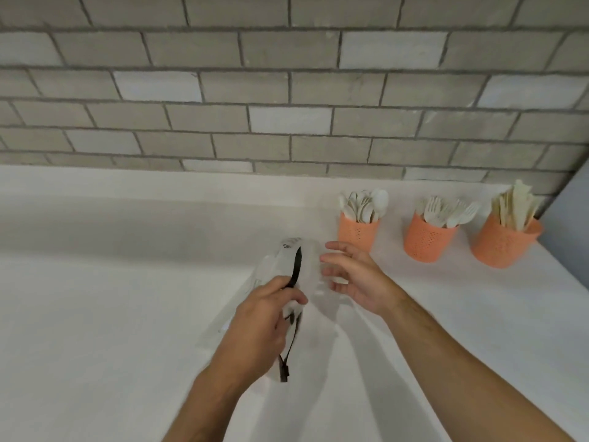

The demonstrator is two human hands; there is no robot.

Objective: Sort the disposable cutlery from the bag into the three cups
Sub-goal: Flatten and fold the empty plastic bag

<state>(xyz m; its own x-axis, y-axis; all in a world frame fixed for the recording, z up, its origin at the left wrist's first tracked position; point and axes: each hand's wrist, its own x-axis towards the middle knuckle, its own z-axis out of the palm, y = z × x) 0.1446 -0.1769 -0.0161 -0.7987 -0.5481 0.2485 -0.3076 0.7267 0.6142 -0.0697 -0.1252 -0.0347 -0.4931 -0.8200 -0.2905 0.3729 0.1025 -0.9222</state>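
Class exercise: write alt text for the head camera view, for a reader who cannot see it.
A person's left hand grips a clear bag with a black strip on a white counter, while the open right hand reaches toward it. At right stand three orange cups holding spoons, forks and knives.

Wall: grey rectangular brick-pattern tile wall (287, 90), darker grout lines
Desk: plain white smooth desk (111, 314), butting against wall
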